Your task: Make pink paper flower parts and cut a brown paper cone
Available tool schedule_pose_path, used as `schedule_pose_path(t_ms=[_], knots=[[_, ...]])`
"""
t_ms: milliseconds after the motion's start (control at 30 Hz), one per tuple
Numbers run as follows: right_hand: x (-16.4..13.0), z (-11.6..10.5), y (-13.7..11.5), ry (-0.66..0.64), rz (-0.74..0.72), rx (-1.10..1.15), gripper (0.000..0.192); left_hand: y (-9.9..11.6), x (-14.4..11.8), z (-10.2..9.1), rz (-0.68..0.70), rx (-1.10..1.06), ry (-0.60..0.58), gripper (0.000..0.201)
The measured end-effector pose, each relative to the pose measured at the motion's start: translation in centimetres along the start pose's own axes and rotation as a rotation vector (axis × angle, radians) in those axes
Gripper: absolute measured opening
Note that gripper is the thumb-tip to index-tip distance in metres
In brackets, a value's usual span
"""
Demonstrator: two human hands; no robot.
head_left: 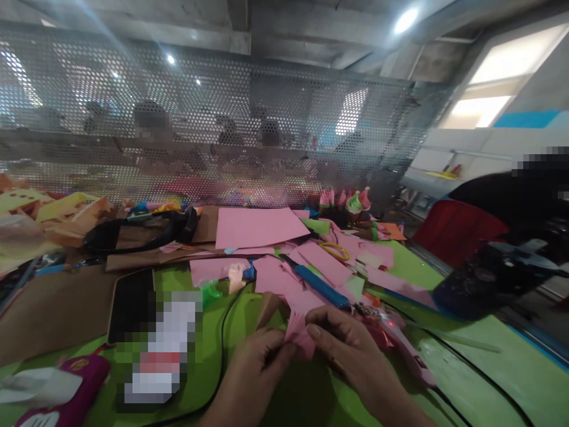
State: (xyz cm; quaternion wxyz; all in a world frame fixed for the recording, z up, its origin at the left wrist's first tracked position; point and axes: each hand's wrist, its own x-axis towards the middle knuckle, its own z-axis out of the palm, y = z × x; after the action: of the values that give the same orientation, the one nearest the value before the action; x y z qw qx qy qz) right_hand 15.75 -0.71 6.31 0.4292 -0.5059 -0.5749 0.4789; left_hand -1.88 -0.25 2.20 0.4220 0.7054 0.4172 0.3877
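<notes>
Low in the frame's centre, the left hand and right hand are both pinching a small pink paper piece, fingers curled. Flat pink sheets are lying on the green table above.

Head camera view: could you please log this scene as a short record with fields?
left hand: pinches the folded pink paper
right hand: grips the same paper from the other side
surface: green table
beside right hand: pink glue gun, blue-handled tool
farther back: large pink sheet, yellow ring
left of hands: dark phone
</notes>
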Motion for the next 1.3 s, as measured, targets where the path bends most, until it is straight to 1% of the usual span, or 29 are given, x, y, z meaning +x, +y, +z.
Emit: schedule_pose_path(t_ms=[100, 200, 300, 433, 533, 700, 767, 900, 1033, 1200, 1300], knots=[[0.06, 0.00, 0.06, -0.006, -0.004, 0.015, 0.028, 0.31, 0.04, -0.21, 0.015, -0.033, -0.031, 0.026], [0.17, 0.08, 0.15, 0.028, -0.026, 0.008, 0.030, 0.57, 0.00, -0.29, 0.048, -0.035, -0.081, 0.025], [0.27, 0.18, 0.20, 0.061, -0.034, -0.001, 0.032, 0.59, -0.13, -0.22, 0.047, 0.002, -0.096, 0.029], [0.26, 0.27, 0.00, 0.065, -0.012, 0.018, 0.033, 0.41, -0.21, -0.14, 0.032, -0.019, -0.064, 0.036], [0.16, 0.27, -0.33, 0.053, -0.018, 0.019, 0.033, 0.34, -0.14, -0.20, 0.023, -0.052, -0.036, 0.031], [0.05, 0.15, -0.44, 0.023, 0.002, -0.022, 0.037, 0.30, -0.02, -0.29, 0.056, -0.075, 0.000, 0.024], [0.02, 0.15, -0.40, 0.015, 0.008, 0.009, 0.037, 0.30, -0.01, -0.31, 0.063, -0.084, 0.001, 0.023], [-0.11, 0.30, -0.46, -0.002, 0.011, 0.085, 0.034, 0.28, -0.01, -0.38, 0.054, -0.085, -0.009, 0.024], [-0.28, 0.38, -0.52, -0.007, 0.025, 0.116, 0.033, 0.26, -0.06, -0.52, 0.026, -0.082, 0.026, 0.025], [-0.30, 0.38, -0.23, -0.024, 0.059, 0.129, 0.036, 0.31, -0.15, -0.60, 0.033, -0.083, 0.074, 0.024], [-0.22, 0.50, -0.01, 0.003, 0.077, 0.114, 0.040, 0.38, -0.24, -0.57, 0.045, -0.062, 0.061, 0.024]])
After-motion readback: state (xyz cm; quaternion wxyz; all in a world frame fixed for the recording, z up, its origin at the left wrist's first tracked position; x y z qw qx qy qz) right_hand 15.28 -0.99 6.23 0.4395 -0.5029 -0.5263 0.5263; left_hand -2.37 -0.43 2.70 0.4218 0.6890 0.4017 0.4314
